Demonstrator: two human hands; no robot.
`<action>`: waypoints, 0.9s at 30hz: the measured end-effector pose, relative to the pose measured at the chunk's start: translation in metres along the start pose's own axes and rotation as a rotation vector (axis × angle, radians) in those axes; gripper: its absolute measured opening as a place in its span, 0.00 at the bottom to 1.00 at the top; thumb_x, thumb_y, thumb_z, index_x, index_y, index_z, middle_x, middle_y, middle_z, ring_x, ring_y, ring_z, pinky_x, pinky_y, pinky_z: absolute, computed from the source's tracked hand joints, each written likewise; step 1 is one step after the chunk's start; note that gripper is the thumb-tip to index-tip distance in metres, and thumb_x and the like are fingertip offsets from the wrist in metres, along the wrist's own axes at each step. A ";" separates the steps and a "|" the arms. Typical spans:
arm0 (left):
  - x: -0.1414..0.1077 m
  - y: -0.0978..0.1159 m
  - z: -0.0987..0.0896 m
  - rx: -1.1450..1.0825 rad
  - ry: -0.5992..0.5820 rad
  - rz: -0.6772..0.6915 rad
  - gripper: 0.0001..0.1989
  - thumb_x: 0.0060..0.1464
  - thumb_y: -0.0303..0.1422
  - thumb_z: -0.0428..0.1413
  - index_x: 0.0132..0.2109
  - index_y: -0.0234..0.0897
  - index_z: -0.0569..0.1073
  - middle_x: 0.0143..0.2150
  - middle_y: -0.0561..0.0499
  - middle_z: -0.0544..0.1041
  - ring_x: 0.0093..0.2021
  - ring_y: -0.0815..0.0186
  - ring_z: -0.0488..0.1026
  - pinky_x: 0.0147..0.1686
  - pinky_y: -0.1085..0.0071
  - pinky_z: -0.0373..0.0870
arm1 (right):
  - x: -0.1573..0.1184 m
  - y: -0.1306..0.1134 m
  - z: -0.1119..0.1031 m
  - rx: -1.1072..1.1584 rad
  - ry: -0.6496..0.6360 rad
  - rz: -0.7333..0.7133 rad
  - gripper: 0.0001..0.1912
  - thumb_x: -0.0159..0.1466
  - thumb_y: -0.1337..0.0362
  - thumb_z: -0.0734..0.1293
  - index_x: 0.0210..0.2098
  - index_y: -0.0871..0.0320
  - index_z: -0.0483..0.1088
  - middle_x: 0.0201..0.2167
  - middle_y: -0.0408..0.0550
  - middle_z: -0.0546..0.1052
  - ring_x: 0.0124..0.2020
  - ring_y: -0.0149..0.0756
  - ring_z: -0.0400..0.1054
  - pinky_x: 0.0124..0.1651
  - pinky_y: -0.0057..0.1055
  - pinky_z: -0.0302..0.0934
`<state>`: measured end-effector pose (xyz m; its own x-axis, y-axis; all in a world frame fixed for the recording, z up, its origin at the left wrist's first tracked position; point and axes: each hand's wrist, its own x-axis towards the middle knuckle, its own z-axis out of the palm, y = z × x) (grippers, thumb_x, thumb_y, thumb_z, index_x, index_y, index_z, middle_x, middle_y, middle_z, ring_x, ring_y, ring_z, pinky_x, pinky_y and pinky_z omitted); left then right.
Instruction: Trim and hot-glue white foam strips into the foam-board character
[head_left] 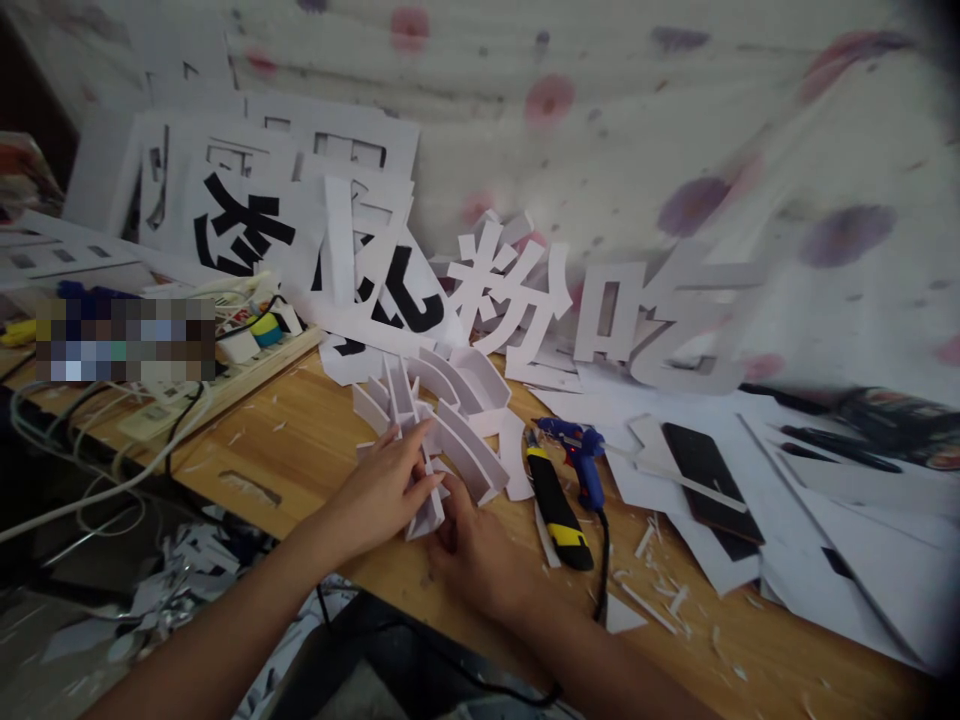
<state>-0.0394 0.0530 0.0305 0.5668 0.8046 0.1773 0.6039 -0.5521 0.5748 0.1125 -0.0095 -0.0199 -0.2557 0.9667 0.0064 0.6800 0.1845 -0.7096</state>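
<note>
A white hollow 3D character (469, 445), built of upright strips that look like foam board, sits on the wooden table in front of me. My left hand (382, 490) is closed on its long straight piece, fingers over the top and thumb toward the near end. Close beside it, my right hand (474, 548) has curled fingers gripping the near end of the same piece; its fingertips are partly hidden. Right of the hands lie a yellow-and-black utility knife (559, 510) and a blue glue gun (577, 450) with a white glue stick.
Cut-out white characters (510, 285) stand along the back by a flowered curtain (600, 120). A dark phone (709, 480) rests on white sheets at right. Scraps (660, 590) litter the table (277, 440). Cables (112, 490) and a power strip (247, 345) are at left.
</note>
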 end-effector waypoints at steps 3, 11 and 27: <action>0.000 0.001 0.000 0.007 0.000 -0.016 0.27 0.58 0.32 0.48 0.63 0.35 0.53 0.31 0.52 0.74 0.46 0.58 0.71 0.56 0.52 0.58 | 0.000 -0.001 0.001 -0.027 0.009 0.019 0.31 0.53 0.72 0.60 0.57 0.55 0.52 0.25 0.38 0.71 0.25 0.32 0.66 0.26 0.25 0.53; 0.001 0.005 0.003 0.066 0.050 -0.009 0.27 0.57 0.31 0.48 0.62 0.34 0.53 0.34 0.50 0.75 0.51 0.57 0.69 0.58 0.51 0.56 | 0.000 0.002 0.008 -0.050 0.068 -0.013 0.30 0.55 0.71 0.59 0.58 0.56 0.51 0.26 0.39 0.73 0.25 0.33 0.68 0.27 0.25 0.55; 0.001 0.011 0.013 0.191 0.144 -0.106 0.27 0.55 0.29 0.50 0.61 0.29 0.55 0.37 0.45 0.77 0.52 0.57 0.69 0.60 0.55 0.55 | 0.005 0.003 0.017 -0.107 0.169 -0.016 0.21 0.60 0.65 0.60 0.53 0.58 0.56 0.25 0.43 0.75 0.23 0.35 0.70 0.23 0.26 0.56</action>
<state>-0.0244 0.0451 0.0267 0.4171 0.8756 0.2438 0.7582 -0.4831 0.4378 0.1012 -0.0070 -0.0337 -0.1541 0.9779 0.1414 0.7483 0.2089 -0.6296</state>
